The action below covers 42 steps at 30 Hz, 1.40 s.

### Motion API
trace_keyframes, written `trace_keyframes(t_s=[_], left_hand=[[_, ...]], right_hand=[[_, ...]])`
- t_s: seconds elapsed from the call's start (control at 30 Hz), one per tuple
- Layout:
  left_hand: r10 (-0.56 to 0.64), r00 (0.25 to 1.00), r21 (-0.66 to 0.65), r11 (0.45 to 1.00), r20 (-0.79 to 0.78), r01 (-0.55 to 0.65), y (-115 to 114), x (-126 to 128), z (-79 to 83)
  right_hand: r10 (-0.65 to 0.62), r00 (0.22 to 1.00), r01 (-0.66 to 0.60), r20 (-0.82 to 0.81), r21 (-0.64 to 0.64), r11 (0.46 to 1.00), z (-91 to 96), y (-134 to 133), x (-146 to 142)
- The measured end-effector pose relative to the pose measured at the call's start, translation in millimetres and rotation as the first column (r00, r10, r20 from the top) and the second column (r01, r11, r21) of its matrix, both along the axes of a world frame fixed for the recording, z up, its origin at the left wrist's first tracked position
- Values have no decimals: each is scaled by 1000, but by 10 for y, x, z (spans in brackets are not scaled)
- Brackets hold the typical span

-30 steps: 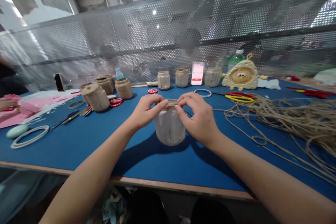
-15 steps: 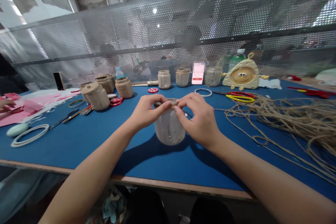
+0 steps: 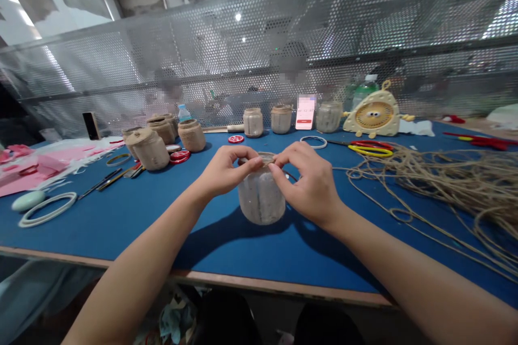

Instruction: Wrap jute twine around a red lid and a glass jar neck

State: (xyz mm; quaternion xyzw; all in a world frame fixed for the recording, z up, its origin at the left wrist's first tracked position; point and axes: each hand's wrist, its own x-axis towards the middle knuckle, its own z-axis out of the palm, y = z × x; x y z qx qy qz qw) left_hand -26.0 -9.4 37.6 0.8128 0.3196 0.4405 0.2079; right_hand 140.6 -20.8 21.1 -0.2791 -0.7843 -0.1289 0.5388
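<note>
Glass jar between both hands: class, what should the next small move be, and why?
Probably press the tan cord along the glass jar's rim with the left hand and right hand: their fingertips meet there, and its side is bare, unlike the cord-wrapped jars nearby.

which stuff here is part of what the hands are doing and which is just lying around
In use: left hand, right hand, pale jar, tan cord at its rim

Lying about: loose jute cord pile, cord-wrapped jars, red-and-yellow scissors, white rings, phone, cream desk fan
</note>
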Motion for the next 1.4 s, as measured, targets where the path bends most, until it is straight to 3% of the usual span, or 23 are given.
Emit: trace_keyframes(t_s=[0.23,0.43,0.57,0.7,1.0,1.4], left_hand=[[33,997,112,993,-65,-25,1,-1,-11],[86,986,304,952,-140,-39,-35,0,20],[89,986,346,938,-143,-35,-62,5,30],[75,991,291,956,-113,-39,-56,-2,22],[-39,999,-8,999,4,39,11,-35,18],[-91,994,-78,992,55,95,67,-58,-18]], right_hand=[[12,1000,-12,-17,-27,1000,11,-8,2],[17,999,-18,-29,-51,999,7,-11,0],[17,999,-19,-32,-57,998,10,-20,-1],[17,1000,-18,-18,-52,998,12,-26,-2],[77,997,-78,-18,-43,996,30,-18,9],[58,998,-58,-10,-16,998,30,-5,27]])
